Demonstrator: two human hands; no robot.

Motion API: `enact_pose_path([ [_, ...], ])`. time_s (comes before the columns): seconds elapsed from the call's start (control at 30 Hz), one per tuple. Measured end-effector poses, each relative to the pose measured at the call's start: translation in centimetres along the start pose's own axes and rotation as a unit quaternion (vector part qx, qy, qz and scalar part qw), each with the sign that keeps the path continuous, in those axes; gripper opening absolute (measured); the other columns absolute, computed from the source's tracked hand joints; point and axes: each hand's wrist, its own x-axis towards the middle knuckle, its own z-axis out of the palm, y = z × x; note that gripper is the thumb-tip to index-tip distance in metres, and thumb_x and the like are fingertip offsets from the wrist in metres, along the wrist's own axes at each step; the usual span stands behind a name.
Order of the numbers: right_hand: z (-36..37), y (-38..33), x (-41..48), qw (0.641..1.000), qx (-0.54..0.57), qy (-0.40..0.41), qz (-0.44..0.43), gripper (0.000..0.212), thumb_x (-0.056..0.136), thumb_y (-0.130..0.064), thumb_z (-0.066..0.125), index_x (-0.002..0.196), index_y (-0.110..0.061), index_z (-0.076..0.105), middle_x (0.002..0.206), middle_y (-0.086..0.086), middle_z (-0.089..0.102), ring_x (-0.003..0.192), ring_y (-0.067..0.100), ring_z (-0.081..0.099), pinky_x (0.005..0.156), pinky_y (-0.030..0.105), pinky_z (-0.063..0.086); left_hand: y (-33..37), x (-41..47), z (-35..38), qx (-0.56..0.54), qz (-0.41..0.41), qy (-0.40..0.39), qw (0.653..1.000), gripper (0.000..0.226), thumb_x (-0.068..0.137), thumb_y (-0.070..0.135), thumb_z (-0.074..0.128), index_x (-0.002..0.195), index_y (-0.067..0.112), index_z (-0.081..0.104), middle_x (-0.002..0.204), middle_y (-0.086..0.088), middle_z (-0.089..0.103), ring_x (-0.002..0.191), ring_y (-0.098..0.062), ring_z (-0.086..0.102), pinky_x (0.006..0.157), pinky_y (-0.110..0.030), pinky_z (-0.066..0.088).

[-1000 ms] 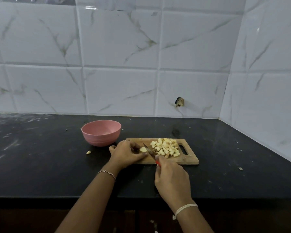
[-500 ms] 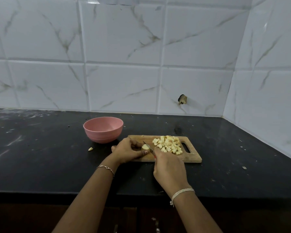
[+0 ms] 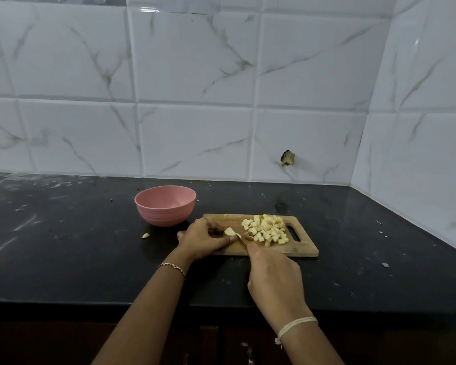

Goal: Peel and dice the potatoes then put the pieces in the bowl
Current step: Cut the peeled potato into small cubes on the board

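On the black counter lies a wooden cutting board [image 3: 304, 247] with a heap of diced potato pieces [image 3: 267, 229] at its right half. My left hand [image 3: 204, 237] pinches a small peeled potato chunk [image 3: 229, 231] against the board's left part. My right hand [image 3: 274, 275] grips a knife [image 3: 241, 238]; only a short piece of blade shows, right beside the chunk, and the handle is hidden in my fist. A pink bowl [image 3: 165, 205] stands left of and behind the board; what it holds cannot be seen.
One stray potato bit [image 3: 145, 235] lies on the counter in front of the bowl. White tiled walls close off the back and the right side. A small dark hole [image 3: 287, 158] marks the back wall. The counter's front edge runs just under my forearms.
The knife blade has shifted slightly beside the chunk under my left fingers. The view has tilted a little; board, bowl and heap stay where they were.
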Motion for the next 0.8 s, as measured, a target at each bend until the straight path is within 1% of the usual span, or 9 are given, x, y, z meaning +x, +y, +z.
enact_pose_path([
  [0.1, -0.2, 0.4, -0.8, 1.0, 0.011, 0.013, 0.02, 0.024, 0.098, -0.022, 0.053, 0.12, -0.028, 0.047, 0.101, -0.008, 0.059, 0.092, 0.011, 0.058, 0.075, 0.025, 0.046, -0.1, 0.1, -0.1, -0.01, 0.003, -0.002, 1.0, 0.041, 0.073, 0.059, 0.075, 0.105, 0.034, 0.07, 0.107, 0.022, 0.06, 0.113, -0.005, 0.055, 0.098, -0.034, 0.031],
  [0.23, 0.3, 0.4, -1.4, 0.998, 0.033, 0.031, 0.041, 0.034, 0.101, -0.025, 0.046, 0.133, -0.032, 0.041, 0.101, -0.008, 0.061, 0.089, 0.009, 0.059, 0.073, 0.023, 0.048, -0.4, 0.6, -0.2, -0.034, -0.005, -0.015, 0.999, 0.038, 0.071, 0.056, 0.078, 0.102, 0.034, 0.073, 0.101, 0.024, 0.06, 0.111, -0.005, 0.056, 0.106, -0.039, 0.036],
  [0.4, 0.9, -0.1, -0.8, 0.999, 0.033, 0.025, 0.032, 0.033, 0.101, -0.026, 0.047, 0.132, -0.031, 0.041, 0.103, -0.007, 0.06, 0.092, 0.01, 0.059, 0.076, 0.025, 0.047, -1.0, 1.0, -0.1, -0.047, 0.005, -0.026, 0.999, 0.013, 0.069, 0.052, 0.079, 0.077, 0.047, 0.07, 0.089, 0.03, 0.065, 0.105, -0.004, 0.06, 0.102, -0.042, 0.042],
  [0.47, 1.1, -0.3, -0.5, 0.999, 0.027, 0.025, 0.03, 0.029, 0.101, -0.025, 0.046, 0.13, -0.03, 0.043, 0.103, -0.008, 0.061, 0.093, 0.01, 0.059, 0.076, 0.025, 0.047, -0.9, 0.9, -0.2, -0.055, 0.0, -0.027, 0.998, 0.02, 0.062, 0.058, 0.078, 0.076, 0.046, 0.07, 0.089, 0.028, 0.067, 0.103, -0.004, 0.062, 0.101, -0.042, 0.044],
  [0.53, 1.0, -0.4, -0.2, 0.999, 0.026, 0.021, 0.02, 0.029, 0.1, -0.024, 0.048, 0.129, -0.029, 0.045, 0.105, -0.007, 0.062, 0.095, 0.01, 0.059, 0.08, 0.025, 0.048, -0.9, 0.9, -0.2, -0.069, -0.005, -0.027, 0.997, 0.036, 0.052, 0.065, 0.073, 0.081, 0.044, 0.073, 0.092, 0.026, 0.07, 0.102, -0.004, 0.062, 0.1, -0.043, 0.045],
  [0.57, 1.0, -0.5, 0.0, 0.999, 0.026, 0.016, 0.011, 0.029, 0.1, -0.024, 0.05, 0.128, -0.028, 0.046, 0.106, -0.006, 0.062, 0.096, 0.011, 0.059, 0.082, 0.026, 0.049, -0.9, 1.0, -0.1, -0.071, -0.004, -0.027, 0.997, 0.04, 0.052, 0.065, 0.073, 0.086, 0.042, 0.074, 0.094, 0.025, 0.07, 0.102, -0.004, 0.062, 0.1, -0.043, 0.044],
  [0.63, 0.7, -0.4, 0.7, 1.0, 0.021, 0.008, -0.006, 0.028, 0.099, -0.022, 0.05, 0.126, -0.026, 0.047, 0.104, -0.004, 0.062, 0.095, 0.012, 0.059, 0.08, 0.026, 0.049, -1.0, 1.0, -0.1, -0.066, -0.001, -0.029, 0.997, 0.034, 0.062, 0.058, 0.078, 0.091, 0.041, 0.075, 0.097, 0.025, 0.071, 0.104, -0.003, 0.062, 0.1, -0.043, 0.044],
  [0.73, 0.6, 0.0, 2.1, 1.0, 0.014, 0.008, -0.019, 0.025, 0.098, -0.019, 0.05, 0.123, -0.024, 0.051, 0.096, -0.003, 0.062, 0.089, 0.014, 0.059, 0.07, 0.024, 0.042, -1.1, 0.9, -0.2, -0.058, 0.003, -0.03, 0.998, 0.019, 0.069, 0.052, 0.079, 0.085, 0.044, 0.073, 0.097, 0.026, 0.07, 0.105, -0.002, 0.061, 0.101, -0.043, 0.043],
  [0.8, 0.6, 0.1, 2.8, 1.0, 0.017, 0.0, -0.017, 0.028, 0.096, -0.016, 0.051, 0.124, -0.024, 0.053, 0.095, -0.002, 0.063, 0.09, 0.015, 0.059, 0.071, 0.026, 0.043, -1.1, 1.0, -0.2, -0.054, 0.005, -0.032, 0.998, 0.017, 0.067, 0.053, 0.079, 0.08, 0.045, 0.071, 0.096, 0.026, 0.07, 0.105, -0.003, 0.062, 0.101, -0.042, 0.043],
])
